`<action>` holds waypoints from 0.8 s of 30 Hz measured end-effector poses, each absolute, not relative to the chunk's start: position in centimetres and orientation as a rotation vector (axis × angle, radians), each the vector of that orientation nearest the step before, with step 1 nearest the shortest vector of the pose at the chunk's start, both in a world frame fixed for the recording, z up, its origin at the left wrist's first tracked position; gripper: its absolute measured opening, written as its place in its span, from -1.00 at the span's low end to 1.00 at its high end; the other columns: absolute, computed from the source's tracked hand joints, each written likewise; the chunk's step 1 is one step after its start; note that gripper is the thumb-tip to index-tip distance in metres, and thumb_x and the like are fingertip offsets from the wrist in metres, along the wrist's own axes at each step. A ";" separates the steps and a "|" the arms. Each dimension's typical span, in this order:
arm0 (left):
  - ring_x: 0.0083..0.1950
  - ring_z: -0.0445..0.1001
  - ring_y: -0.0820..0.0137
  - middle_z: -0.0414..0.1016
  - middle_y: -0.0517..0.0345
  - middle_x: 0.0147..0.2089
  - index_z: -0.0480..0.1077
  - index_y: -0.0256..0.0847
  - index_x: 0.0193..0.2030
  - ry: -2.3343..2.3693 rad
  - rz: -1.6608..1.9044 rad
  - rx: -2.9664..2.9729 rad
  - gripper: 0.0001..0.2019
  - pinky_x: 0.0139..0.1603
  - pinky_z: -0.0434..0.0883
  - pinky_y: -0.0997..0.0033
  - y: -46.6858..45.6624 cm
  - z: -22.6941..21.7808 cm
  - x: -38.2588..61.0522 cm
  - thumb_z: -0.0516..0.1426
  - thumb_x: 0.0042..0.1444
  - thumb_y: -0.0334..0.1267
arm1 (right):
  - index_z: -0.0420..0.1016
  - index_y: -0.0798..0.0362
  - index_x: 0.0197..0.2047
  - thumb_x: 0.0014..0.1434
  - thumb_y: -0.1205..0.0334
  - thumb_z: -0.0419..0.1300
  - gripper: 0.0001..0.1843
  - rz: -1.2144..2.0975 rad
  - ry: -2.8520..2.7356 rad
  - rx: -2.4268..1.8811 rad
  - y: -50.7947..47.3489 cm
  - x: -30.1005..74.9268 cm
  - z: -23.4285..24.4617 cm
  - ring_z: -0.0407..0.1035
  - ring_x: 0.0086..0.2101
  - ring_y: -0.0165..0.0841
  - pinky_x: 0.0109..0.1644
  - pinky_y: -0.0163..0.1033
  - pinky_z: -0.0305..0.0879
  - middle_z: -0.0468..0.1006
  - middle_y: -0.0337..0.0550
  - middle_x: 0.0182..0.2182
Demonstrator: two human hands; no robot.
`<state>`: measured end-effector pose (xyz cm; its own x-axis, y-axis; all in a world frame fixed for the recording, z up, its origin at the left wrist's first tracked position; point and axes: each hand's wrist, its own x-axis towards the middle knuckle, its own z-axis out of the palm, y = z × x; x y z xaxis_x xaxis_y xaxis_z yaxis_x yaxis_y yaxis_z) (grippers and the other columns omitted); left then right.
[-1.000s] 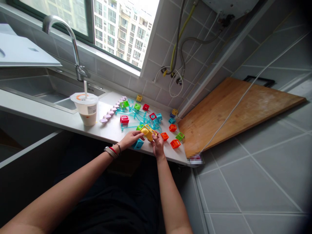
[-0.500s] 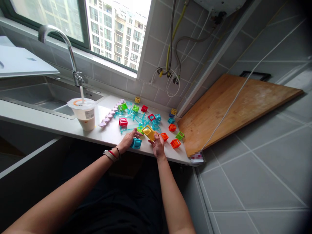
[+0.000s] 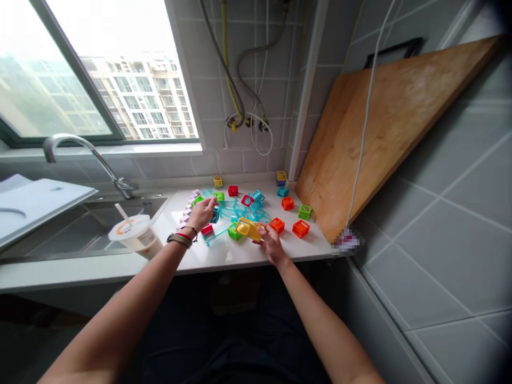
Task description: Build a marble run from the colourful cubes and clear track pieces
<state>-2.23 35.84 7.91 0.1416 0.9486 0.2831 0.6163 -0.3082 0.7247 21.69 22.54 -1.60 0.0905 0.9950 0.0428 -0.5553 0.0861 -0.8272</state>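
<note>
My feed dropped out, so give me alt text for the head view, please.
The right hand pinches a yellow block over a white counter, while the left hand reaches among small coloured blocks and clear turquoise pieces. A lidded cup with a straw stands left; a wooden board leans right.

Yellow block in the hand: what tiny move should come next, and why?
Probably the left hand should pinch the blue plastic cube and carry it toward the yellow plastic block. The right hand grips that block, and the cube sits right at the left fingertips.
</note>
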 end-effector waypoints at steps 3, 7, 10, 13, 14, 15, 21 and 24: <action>-0.41 0.44 0.31 0.54 0.06 -0.42 0.57 -0.22 -0.30 1.557 0.885 2.140 -0.37 -0.39 0.34 0.39 38.2 7.1 -2.3 -0.02 0.20 0.34 | 0.53 -0.02 -0.03 0.09 -0.08 0.42 -0.54 1.339 -0.746 -0.748 22.5 21.6 -1.3 0.50 -0.18 -0.31 -0.21 -0.28 0.49 0.58 -0.15 -0.09; -0.35 0.47 0.29 0.58 0.04 -0.37 0.56 -0.19 -0.26 1.571 0.770 2.304 -0.45 -0.31 0.35 0.38 39.1 5.5 -2.0 -0.04 0.23 0.23 | 0.54 -0.01 -0.05 0.09 -0.08 0.43 -0.55 1.346 -0.745 -0.734 22.4 21.5 -1.1 0.50 -0.19 -0.33 -0.23 -0.30 0.47 0.60 -0.17 -0.14; -0.25 0.50 0.26 0.62 0.00 -0.26 0.55 -0.19 -0.19 1.534 0.722 2.399 -0.49 -0.21 0.37 0.36 39.1 4.9 -1.6 -0.03 0.24 0.18 | 0.54 -0.01 -0.06 0.08 -0.09 0.43 -0.54 1.331 -0.760 -0.729 22.5 21.4 -0.9 0.51 -0.21 -0.33 -0.25 -0.30 0.48 0.60 -0.18 -0.17; -0.21 0.50 0.21 0.63 -0.03 -0.22 0.53 -0.18 -0.22 1.509 0.697 2.458 -0.51 -0.20 0.37 0.33 39.5 4.7 -1.4 -0.02 0.22 0.18 | 0.52 0.00 -0.08 0.02 -0.13 0.45 -0.49 1.342 -0.778 -0.724 22.7 21.4 -0.6 0.52 -0.25 -0.32 -0.27 -0.27 0.50 0.59 -0.21 -0.22; -0.21 0.50 0.20 0.63 -0.03 -0.23 0.53 -0.17 -0.24 1.502 0.688 2.472 -0.52 -0.20 0.37 0.33 39.7 4.7 -1.4 -0.01 0.20 0.18 | 0.51 0.00 -0.08 0.01 -0.15 0.46 -0.47 1.349 -0.779 -0.723 22.8 21.4 -0.6 0.52 -0.26 -0.33 -0.28 -0.28 0.50 0.59 -0.22 -0.24; -0.21 0.50 0.19 0.63 -0.03 -0.23 0.52 -0.16 -0.25 1.495 0.680 2.484 -0.52 -0.21 0.37 0.33 40.0 4.6 -1.5 -0.01 0.19 0.19 | 0.50 0.00 -0.09 0.00 -0.15 0.46 -0.46 1.351 -0.778 -0.724 22.9 21.4 -0.5 0.52 -0.27 -0.33 -0.29 -0.29 0.50 0.59 -0.23 -0.25; -0.27 0.50 0.19 0.61 -0.01 -0.29 0.53 -0.16 -0.29 1.484 0.618 2.543 -0.50 -0.23 0.37 0.32 40.4 4.4 -1.9 0.01 0.16 0.22 | 0.49 0.01 -0.08 0.00 -0.14 0.47 -0.46 1.330 -0.778 -0.715 23.0 21.4 -0.7 0.50 -0.28 -0.38 -0.34 -0.37 0.44 0.58 -0.24 -0.23; -0.26 0.51 0.19 0.61 -0.01 -0.26 0.54 -0.17 -0.27 1.475 0.626 2.563 -0.49 -0.19 0.39 0.30 40.0 4.8 -1.8 0.01 0.18 0.23 | 0.49 0.01 -0.08 0.00 -0.14 0.47 -0.45 1.326 -0.780 -0.709 23.0 21.4 -0.8 0.51 -0.28 -0.38 -0.32 -0.35 0.46 0.59 -0.24 -0.23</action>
